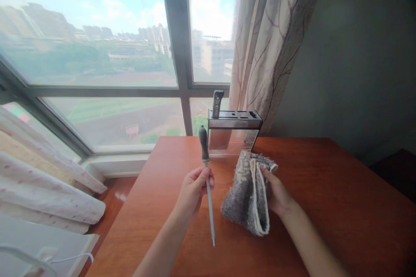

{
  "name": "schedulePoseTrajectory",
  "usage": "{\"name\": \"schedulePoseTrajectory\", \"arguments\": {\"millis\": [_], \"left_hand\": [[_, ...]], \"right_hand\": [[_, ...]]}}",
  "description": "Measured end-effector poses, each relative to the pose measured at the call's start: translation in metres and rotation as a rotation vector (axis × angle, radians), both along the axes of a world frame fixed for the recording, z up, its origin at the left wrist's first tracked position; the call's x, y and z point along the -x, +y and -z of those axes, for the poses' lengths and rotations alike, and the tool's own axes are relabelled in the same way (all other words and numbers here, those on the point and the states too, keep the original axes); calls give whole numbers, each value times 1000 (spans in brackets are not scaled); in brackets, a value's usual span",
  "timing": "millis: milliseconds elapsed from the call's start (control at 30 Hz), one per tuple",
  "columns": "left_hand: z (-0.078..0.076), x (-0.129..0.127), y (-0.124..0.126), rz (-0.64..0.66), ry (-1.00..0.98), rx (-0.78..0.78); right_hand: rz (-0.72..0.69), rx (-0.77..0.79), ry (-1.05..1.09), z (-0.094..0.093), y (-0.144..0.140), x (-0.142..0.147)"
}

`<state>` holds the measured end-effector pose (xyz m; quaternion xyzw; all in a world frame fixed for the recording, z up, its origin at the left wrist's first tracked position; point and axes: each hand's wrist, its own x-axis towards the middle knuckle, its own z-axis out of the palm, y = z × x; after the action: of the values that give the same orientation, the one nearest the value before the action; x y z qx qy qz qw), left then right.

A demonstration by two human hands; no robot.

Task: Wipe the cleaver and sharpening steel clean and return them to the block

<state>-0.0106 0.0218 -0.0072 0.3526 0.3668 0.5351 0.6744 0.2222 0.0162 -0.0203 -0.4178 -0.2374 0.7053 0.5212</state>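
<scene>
holding one steel (208, 181), one cloth (247, 192)

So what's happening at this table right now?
A person stands at a wooden table by a window. The left hand holds a honing steel by its rod, black handle up and tip pointing down toward the person. The right hand holds a folded grey cloth beside the rod, apparently not touching it. Behind them stands a knife block with one dark handle sticking out of it.
</scene>
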Motion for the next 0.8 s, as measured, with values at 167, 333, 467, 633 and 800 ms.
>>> {"name": "schedulePoseTrajectory", "arguments": {"millis": [167,333,467,633,800], "left_hand": [[-1,-14,-11,223,181,12],[0,-21,-14,300,285,-11],[1,-24,-15,269,334,-55],[3,-28,-17,326,352,-126],[2,-28,-17,348,293,-165]], "right_hand": [[-69,-40,225,-8,25,22],[-10,-187,210,-15,30,34],[-31,-205,177,-17,23,44],[152,-254,-5,-27,15,64],[323,-326,-226,-44,22,75]]}}
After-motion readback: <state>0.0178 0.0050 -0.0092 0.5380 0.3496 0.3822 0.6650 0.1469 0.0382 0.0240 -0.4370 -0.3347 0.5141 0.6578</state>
